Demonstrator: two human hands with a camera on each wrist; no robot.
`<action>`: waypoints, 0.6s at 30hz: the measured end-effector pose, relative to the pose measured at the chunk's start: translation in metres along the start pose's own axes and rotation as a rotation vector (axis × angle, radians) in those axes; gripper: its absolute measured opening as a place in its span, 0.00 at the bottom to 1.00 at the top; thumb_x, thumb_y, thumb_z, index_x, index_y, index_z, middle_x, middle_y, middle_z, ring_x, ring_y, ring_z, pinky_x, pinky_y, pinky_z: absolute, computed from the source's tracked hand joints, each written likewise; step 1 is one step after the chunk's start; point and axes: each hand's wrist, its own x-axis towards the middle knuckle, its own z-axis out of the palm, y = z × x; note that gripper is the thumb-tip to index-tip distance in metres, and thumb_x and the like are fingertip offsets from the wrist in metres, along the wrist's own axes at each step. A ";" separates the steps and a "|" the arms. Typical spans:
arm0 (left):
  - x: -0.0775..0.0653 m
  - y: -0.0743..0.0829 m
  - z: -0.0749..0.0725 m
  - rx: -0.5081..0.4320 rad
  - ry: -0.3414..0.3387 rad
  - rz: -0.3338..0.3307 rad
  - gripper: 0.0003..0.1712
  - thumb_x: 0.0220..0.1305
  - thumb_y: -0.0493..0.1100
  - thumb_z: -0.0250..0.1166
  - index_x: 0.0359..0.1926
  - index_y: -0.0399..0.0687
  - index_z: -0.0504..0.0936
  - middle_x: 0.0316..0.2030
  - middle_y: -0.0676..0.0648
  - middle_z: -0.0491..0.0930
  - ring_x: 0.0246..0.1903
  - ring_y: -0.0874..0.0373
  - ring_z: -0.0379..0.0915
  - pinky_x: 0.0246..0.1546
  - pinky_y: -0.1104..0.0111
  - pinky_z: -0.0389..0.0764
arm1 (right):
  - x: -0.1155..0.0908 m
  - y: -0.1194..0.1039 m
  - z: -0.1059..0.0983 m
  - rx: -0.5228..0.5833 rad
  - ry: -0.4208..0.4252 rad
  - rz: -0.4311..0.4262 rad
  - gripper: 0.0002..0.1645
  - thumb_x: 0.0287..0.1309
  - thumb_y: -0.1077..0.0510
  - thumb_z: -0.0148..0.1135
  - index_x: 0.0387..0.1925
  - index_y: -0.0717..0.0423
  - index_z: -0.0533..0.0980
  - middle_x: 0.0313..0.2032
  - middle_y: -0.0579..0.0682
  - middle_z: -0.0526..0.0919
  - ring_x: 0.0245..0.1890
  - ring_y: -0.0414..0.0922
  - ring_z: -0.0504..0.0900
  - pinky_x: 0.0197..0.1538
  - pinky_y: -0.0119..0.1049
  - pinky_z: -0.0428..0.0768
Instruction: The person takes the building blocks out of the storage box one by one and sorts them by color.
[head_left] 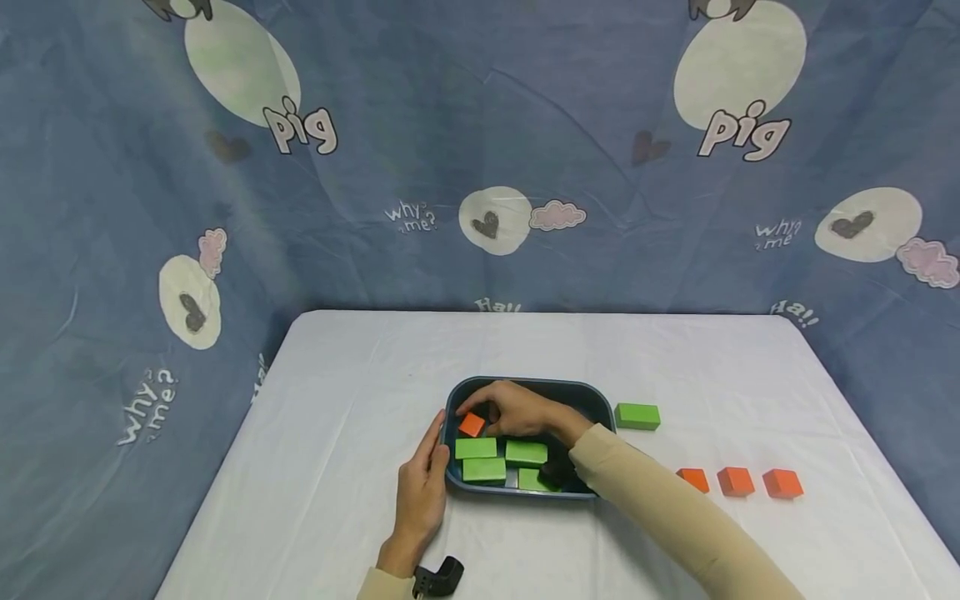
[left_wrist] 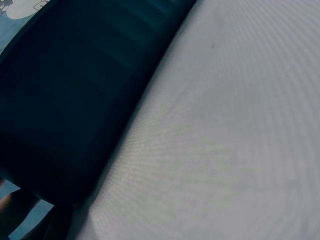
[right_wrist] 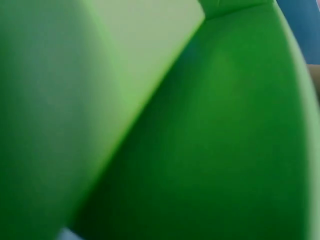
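Note:
A dark blue bin (head_left: pixel 517 493) stands on the table. My left hand (head_left: pixel 422 492) rests against its left end, fingers along the outer wall and thumb near the rim. In the left wrist view, the bin's outer side (left_wrist: pixel 75 100) fills the left part, with fingers (left_wrist: pixel 17 210) at its corner. My right hand (head_left: pixel 521 410) reaches inside, index finger and thumb on either side of a tilted orange block (head_left: pixel 472 424), apparently pinching it. Several green blocks (head_left: pixel 483 470) lie along the bin's front; green surfaces (right_wrist: pixel 225 125) fill the right wrist view.
Right of the bin lies a green block (head_left: pixel 637 416) on the white table (head_left: pixel 337 467). Three orange blocks (head_left: pixel 736 482) sit in a row farther right, the leftmost partly behind the right sleeve (head_left: pixel 675 508). A patterned blue cloth (head_left: pixel 420 142) hangs behind the table.

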 end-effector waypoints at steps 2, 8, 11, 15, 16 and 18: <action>0.000 0.000 0.000 -0.010 -0.001 -0.001 0.26 0.81 0.43 0.51 0.75 0.47 0.68 0.60 0.44 0.80 0.52 0.59 0.76 0.57 0.83 0.65 | 0.000 0.000 0.001 0.016 0.000 0.005 0.28 0.54 0.73 0.72 0.56 0.53 0.83 0.41 0.42 0.83 0.17 0.35 0.67 0.25 0.28 0.70; 0.000 0.000 0.000 -0.029 -0.012 -0.015 0.26 0.81 0.43 0.51 0.75 0.44 0.68 0.70 0.51 0.70 0.67 0.57 0.66 0.62 0.84 0.60 | -0.002 -0.001 0.002 0.015 0.002 0.022 0.21 0.56 0.68 0.74 0.51 0.52 0.84 0.43 0.41 0.83 0.23 0.35 0.73 0.32 0.29 0.77; -0.001 0.000 0.000 -0.027 0.000 -0.018 0.26 0.80 0.42 0.52 0.75 0.44 0.68 0.69 0.50 0.71 0.67 0.57 0.67 0.62 0.84 0.60 | -0.004 -0.005 0.000 0.038 0.007 0.034 0.21 0.56 0.66 0.74 0.52 0.52 0.84 0.45 0.42 0.83 0.29 0.35 0.79 0.38 0.30 0.81; -0.001 0.001 -0.001 -0.035 0.010 -0.007 0.26 0.80 0.41 0.52 0.74 0.44 0.69 0.68 0.48 0.72 0.67 0.56 0.67 0.62 0.83 0.60 | -0.007 -0.010 -0.004 0.062 0.029 0.067 0.21 0.57 0.66 0.74 0.52 0.52 0.83 0.46 0.43 0.83 0.39 0.36 0.82 0.46 0.32 0.82; 0.000 0.001 0.000 -0.033 0.009 -0.003 0.26 0.80 0.41 0.52 0.74 0.43 0.69 0.68 0.48 0.72 0.67 0.56 0.67 0.62 0.83 0.60 | -0.008 -0.011 -0.005 0.063 0.037 0.072 0.21 0.57 0.66 0.74 0.52 0.52 0.83 0.47 0.43 0.83 0.40 0.36 0.82 0.47 0.32 0.81; 0.000 0.001 0.000 -0.034 0.004 0.002 0.26 0.80 0.42 0.52 0.74 0.43 0.69 0.68 0.48 0.72 0.67 0.56 0.66 0.63 0.83 0.60 | -0.011 -0.014 -0.006 0.063 0.051 0.076 0.21 0.57 0.66 0.74 0.52 0.52 0.83 0.47 0.43 0.83 0.42 0.36 0.81 0.49 0.32 0.80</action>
